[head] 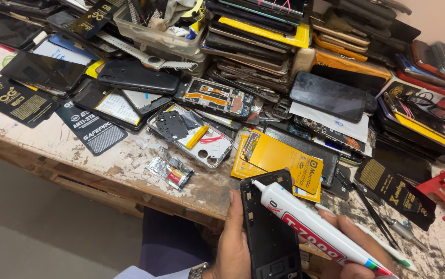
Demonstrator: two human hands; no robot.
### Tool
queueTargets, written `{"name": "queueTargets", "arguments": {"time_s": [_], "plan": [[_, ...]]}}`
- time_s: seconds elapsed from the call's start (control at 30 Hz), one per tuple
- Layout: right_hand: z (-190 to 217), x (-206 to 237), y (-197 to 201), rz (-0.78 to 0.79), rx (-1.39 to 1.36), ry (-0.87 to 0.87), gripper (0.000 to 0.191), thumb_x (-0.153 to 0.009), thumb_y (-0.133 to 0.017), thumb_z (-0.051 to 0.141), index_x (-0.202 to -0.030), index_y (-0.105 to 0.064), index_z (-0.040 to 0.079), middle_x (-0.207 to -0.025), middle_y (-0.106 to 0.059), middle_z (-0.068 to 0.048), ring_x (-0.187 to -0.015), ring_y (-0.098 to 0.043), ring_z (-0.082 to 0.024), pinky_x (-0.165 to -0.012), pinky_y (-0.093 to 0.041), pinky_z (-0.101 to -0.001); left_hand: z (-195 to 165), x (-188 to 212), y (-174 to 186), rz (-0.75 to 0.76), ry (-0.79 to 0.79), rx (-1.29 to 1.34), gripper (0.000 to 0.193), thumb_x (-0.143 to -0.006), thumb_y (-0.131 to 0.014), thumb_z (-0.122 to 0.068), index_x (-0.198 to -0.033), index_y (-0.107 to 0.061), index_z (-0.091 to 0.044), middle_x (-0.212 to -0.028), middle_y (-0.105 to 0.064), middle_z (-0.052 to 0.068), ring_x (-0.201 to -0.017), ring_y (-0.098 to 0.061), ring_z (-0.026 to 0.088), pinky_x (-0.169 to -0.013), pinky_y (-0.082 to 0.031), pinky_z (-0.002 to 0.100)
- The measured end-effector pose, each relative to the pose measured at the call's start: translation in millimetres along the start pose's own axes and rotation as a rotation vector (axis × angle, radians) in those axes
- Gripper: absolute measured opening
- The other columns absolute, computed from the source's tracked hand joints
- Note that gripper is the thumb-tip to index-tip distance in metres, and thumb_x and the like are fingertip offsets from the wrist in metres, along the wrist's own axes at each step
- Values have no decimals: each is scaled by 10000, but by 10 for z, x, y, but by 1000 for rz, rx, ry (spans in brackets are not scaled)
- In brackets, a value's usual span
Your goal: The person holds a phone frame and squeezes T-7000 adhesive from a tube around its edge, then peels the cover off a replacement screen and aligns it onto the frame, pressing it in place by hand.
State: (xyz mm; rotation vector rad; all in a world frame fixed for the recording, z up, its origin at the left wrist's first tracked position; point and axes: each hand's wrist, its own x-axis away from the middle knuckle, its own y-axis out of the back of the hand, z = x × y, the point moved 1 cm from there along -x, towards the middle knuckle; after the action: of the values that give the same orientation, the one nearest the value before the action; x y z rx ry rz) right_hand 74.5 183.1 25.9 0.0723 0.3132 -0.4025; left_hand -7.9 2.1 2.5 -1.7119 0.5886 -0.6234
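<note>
Head view | left hand (233, 243) grips black phone frame (270, 232) at bench edge, frame's base cut off | right hand (354, 248), partly out of picture, holds white glue tube (315, 227), nozzle at frame's top | heaped phones (253, 41) overlap behind.

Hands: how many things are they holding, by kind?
phone frame, in left hand: 1
glue tube, in right hand: 1
Total: 2

two hands (233, 248) (357, 243) — one glue tube (318, 230), one black phone frame (270, 232) — dozens of phones.
</note>
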Motion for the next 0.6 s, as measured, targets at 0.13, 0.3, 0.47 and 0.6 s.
{"name": "queueTargets", "arguments": {"time_s": [0.13,0.3,0.47,0.6], "plan": [[-149,207,-73,-104,-77,86,581,-1045,-504,378,-1404,-522,-79,-1342,-628,-346,-1288,-632,-464,-1081,-492,-605,1,-2,-12,-49,-4,14,699,-993,-390,-627,-1391,-578,-84,-1229,-675,75,-1094,-628,168,-953,-520,310],[-164,211,35,-65,-3,84,561,-1051,-469,349,-1417,-509,-76,-1348,-626,-337,-1310,-626,-441,-1121,-477,-549,-16,13,-70,-10,-16,20,696,-1000,-401,-631,-1390,-577,-82,-1233,-672,79,-1101,-630,171,-957,-520,314],[-130,55,342,135,-32,-103,527,-1024,-512,220,-1443,-478,-97,-1435,-575,-375,-1319,-568,-459,-810,-581,-506,-16,36,-119,-17,29,59,687,-998,-401,-636,-1374,-592,-94,-1217,-683,72,-1086,-640,171,-926,-533,313],[-193,194,143,53,-58,69,503,-1056,-477,244,-1441,-491,-80,-1411,-581,-359,-1390,-569,-431,-1133,-519,-453,-19,45,-109,-49,18,33,690,-993,-393,-626,-1370,-607,-90,-1199,-697,62,-1073,-649,155,-914,-541,292]]}}
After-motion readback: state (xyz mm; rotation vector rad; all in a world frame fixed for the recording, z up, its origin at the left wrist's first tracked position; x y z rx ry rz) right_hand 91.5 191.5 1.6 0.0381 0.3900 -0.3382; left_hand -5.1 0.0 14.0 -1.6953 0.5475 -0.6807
